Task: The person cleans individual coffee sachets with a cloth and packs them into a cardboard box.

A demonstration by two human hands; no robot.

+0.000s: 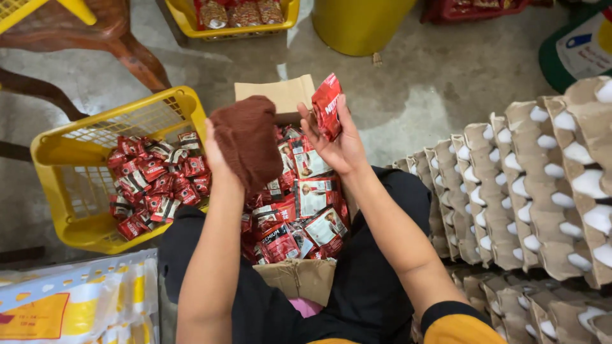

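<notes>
Red sachets are being sorted out of the cardboard box (299,275) on the lap. The yellow basket (60,159), left of the box, is already holding a good pile; the box is still looking well stocked, so plenty is judged left. One red sachet (327,106) is being pinched upright in the right hand (338,145) above the box. A brown cloth (247,139) is being gripped in the left hand (218,159), fingers closed round it.

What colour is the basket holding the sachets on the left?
Yellow: the basket of red sachets shows in the head view.
</notes>
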